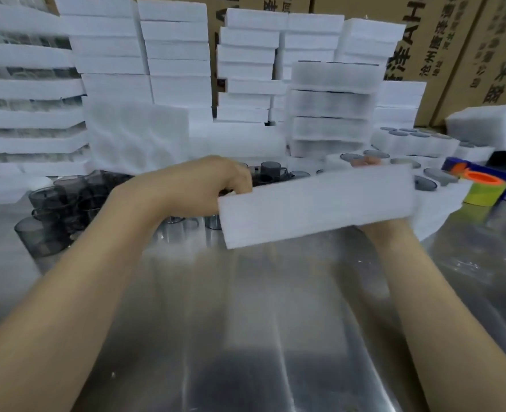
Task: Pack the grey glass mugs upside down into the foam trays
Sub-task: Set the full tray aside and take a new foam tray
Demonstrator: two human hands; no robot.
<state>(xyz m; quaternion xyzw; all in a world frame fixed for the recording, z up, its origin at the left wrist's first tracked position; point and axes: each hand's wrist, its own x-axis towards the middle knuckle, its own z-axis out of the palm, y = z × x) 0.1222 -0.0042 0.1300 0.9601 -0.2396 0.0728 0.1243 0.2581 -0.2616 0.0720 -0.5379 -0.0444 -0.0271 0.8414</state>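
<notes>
Bare forearms reach over the steel counter [246, 322] to a white foam tray [317, 206], held at a slant. The left grip [213, 185] curls round the tray's left end. The right grip [385, 228] holds the right end from below, fingertips [364, 162] showing over its top edge. Loose grey glass mugs [67, 197] crowd the counter just behind the left grip.

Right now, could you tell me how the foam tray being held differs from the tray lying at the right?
The held tray is raised and tilted; the right tray lies flat. The held tray shows a blank side; the right tray shows grey mugs seated in its holes. Both are white foam.
</notes>
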